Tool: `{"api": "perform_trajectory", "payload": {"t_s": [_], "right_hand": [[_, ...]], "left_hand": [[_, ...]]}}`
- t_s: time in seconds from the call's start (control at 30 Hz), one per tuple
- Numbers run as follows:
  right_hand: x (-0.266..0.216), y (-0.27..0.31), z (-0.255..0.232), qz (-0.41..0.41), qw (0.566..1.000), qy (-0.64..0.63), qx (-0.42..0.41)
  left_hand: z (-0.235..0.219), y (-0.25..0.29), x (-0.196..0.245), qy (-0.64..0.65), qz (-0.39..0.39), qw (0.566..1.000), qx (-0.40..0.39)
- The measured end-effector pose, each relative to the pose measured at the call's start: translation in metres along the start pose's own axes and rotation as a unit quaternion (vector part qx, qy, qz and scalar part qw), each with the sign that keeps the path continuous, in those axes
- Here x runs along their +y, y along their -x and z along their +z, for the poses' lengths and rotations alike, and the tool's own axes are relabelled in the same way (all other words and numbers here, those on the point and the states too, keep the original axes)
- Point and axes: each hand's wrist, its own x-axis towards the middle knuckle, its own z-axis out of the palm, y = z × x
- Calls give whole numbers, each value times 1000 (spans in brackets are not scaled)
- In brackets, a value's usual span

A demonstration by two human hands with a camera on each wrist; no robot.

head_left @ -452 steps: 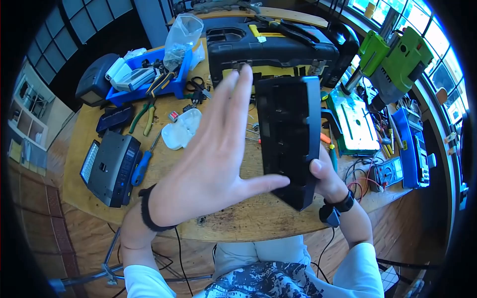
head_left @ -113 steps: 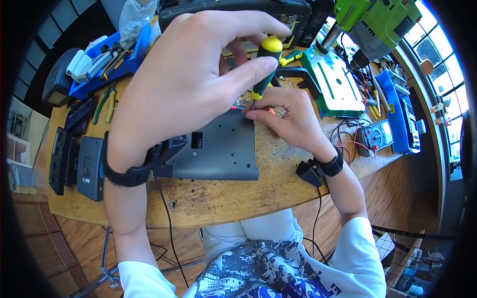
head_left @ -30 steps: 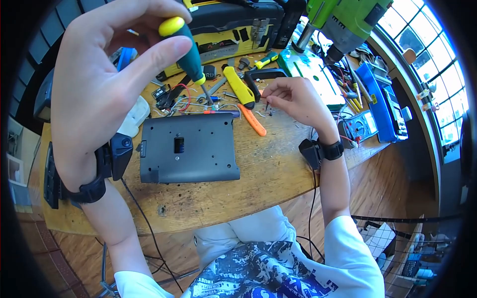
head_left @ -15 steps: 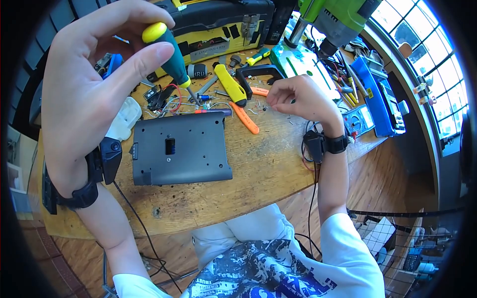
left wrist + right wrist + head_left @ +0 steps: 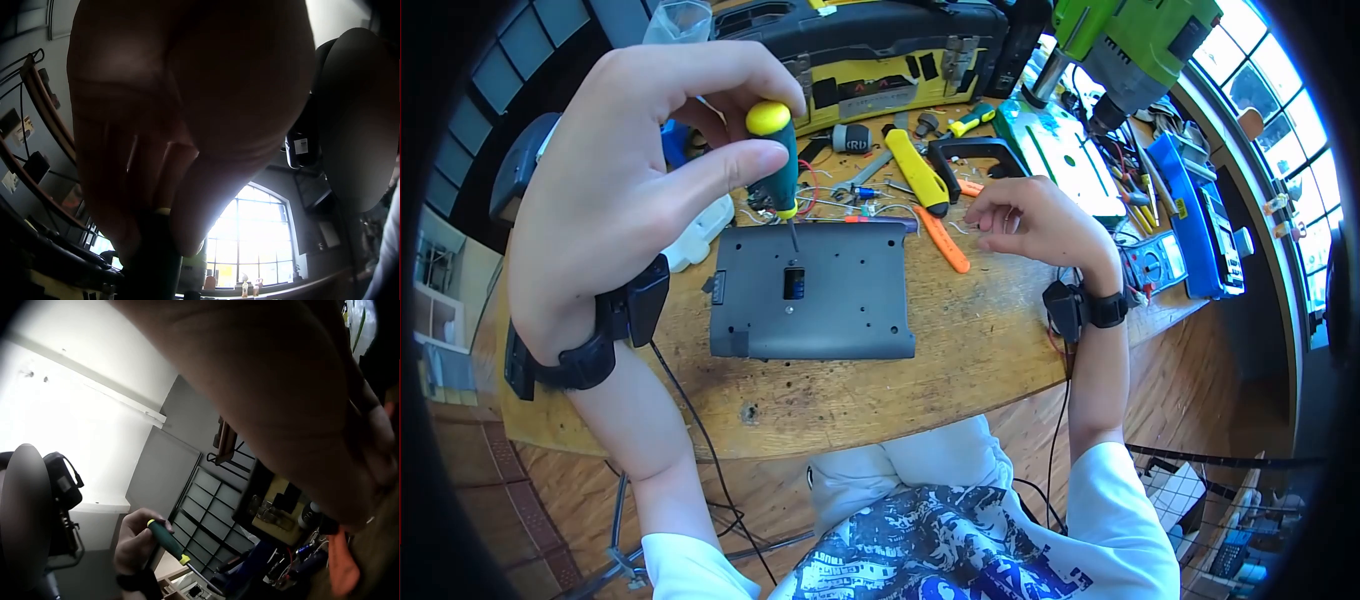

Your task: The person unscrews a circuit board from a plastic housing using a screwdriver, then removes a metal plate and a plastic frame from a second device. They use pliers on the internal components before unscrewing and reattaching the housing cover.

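My left hand grips a green screwdriver with yellow ends, pinched between thumb and fingers near the top of the handle. Its thin shaft points down and overlaps the upper part of a dark grey plastic housing, just above a small rectangular opening. The housing lies flat on the bench, with several screw holes across its face. My right hand hovers right of the housing, fingers loosely bent and thumb apart, nothing seen between them. In the left wrist view the handle shows only as a dark shape under the fingers.
Orange-handled pliers and a yellow utility knife lie behind the housing among wires and small parts. A black-and-yellow toolbox stands at the back. A green drill press, a multimeter and a blue bin are on the right.
The screwdriver has moved from beyond the housing's far edge to over its face. My right fingers have parted; a small dark piece seen at their tips one second ago no longer shows.
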Motion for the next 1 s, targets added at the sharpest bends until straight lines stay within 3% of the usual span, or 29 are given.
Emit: {"api": "perform_trajectory", "payload": {"t_s": [1.0], "right_hand": [[-11, -5, 6, 5, 999, -8, -33]], "left_hand": [[-7, 6, -1, -14, 18, 999, -36]]}}
